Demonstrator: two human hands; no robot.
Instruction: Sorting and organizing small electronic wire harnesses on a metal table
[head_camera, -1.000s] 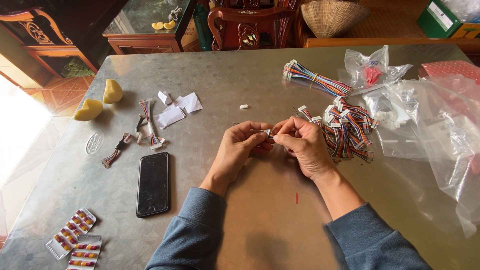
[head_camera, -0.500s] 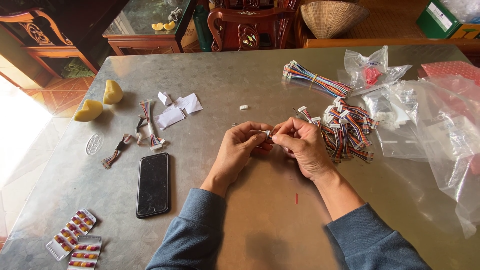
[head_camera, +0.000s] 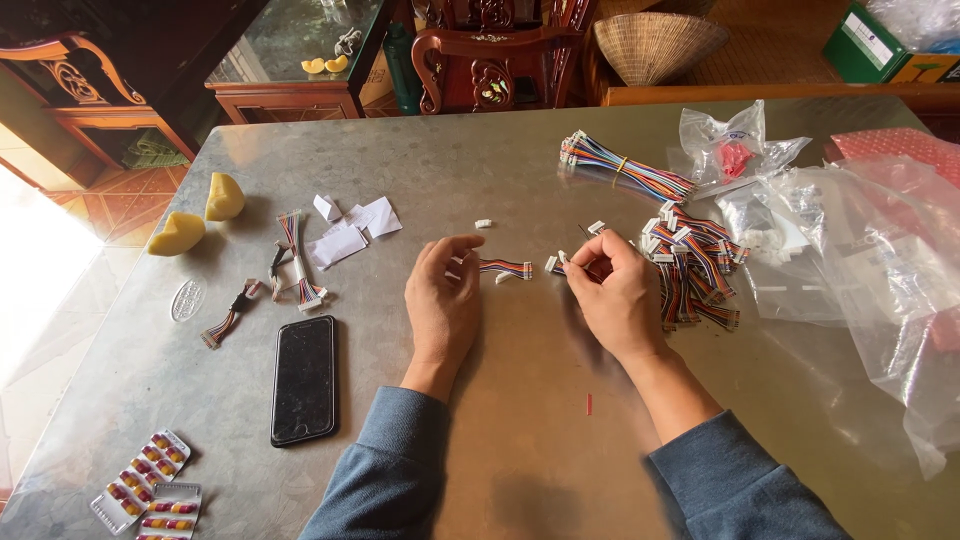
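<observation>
From the head view I see my left hand (head_camera: 443, 300) lying knuckles-up, forearm running in from 6 o'clock; my right hand (head_camera: 612, 295) is angled toward 11 o'clock. Both rest on the grey metal surface (head_camera: 500, 170), a carved wooden chair (head_camera: 490, 50) beyond it. Left fingers (head_camera: 462, 246) curl loosely, touching a short striped wire lead (head_camera: 505, 267). Right fingers (head_camera: 585, 262) pinch a white connector (head_camera: 553, 265). A wire pile (head_camera: 695, 265) lies at 3 o'clock.
</observation>
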